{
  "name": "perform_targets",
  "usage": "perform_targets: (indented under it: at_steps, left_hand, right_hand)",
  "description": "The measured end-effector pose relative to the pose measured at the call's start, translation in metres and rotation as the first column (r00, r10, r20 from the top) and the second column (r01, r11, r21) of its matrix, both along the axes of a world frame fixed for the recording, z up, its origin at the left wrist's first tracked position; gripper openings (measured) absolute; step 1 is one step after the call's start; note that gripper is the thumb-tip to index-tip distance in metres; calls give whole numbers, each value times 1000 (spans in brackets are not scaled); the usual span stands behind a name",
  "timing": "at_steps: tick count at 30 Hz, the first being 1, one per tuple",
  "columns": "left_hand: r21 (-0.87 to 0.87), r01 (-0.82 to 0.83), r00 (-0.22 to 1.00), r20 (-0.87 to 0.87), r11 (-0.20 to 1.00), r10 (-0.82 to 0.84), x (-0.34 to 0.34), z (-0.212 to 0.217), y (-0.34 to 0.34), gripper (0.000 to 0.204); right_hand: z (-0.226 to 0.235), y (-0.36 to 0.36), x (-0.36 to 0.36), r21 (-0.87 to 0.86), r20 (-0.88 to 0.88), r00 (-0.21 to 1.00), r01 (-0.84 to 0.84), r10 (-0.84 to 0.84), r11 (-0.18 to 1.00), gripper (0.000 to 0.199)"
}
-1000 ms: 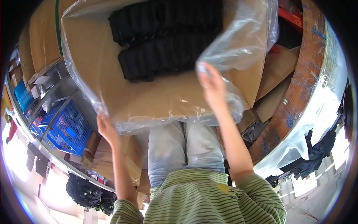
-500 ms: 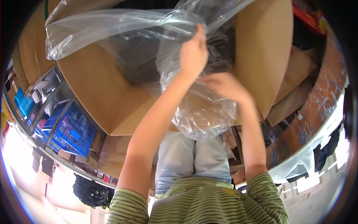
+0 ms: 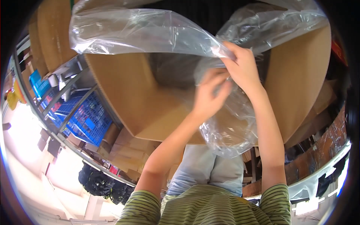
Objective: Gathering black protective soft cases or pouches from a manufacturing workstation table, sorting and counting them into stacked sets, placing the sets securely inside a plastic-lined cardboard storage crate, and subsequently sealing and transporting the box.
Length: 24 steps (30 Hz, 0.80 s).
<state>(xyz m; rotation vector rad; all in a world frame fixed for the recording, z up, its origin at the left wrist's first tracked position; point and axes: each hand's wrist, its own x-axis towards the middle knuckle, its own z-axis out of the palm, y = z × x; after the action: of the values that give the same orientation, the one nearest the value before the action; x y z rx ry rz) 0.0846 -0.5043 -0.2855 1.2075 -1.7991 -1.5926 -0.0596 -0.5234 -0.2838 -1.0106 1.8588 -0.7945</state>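
Where hands (image 3: pixel 225 84) bunch plastic (image 3: pixel 150 33): box contents obscured.

A metal shelf rack (image 3: pixel 65 95) at the left carries a blue crate (image 3: pixel 84 120) on one level, a smaller blue box (image 3: pixel 37 84) above it, and brown cartons (image 3: pixel 125 152) farther along it.

A warehouse or stockroom — metal shelving (image 3: pixel 71 112) at 9 o'clock holds a blue plastic crate (image 3: pixel 84 118) and stacked cardboard boxes (image 3: pixel 123 152).
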Motion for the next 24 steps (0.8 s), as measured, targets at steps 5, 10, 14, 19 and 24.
perform_targets:
  at_steps: [5,10,14,19,24]
  left_hand:
    - [-640,-465,703,154,612,695,129,64,-158,31]
    - [647,-604,750,264,465,607,172,75,-311,56]
    - [483,-474,875,164,736,455,146,81,-374,48]
    - [141,-500,859,-43,854,510,116,117,-389,31]
    - [168,-618,765,-99,768,637,114,142,-318,28]
  right_hand:
    - [44,32,21,-42,224,972,-63,71,997,21]
    - [51,51,37,-32,274,959,-57,64,998,21]
    - [54,40,36,-1,221,973,-71,70,997,26]
    - [46,40,20,20,184,980,-79,74,997,26]
    - [-7,63,-10,186,232,971,5,-49,983,19]
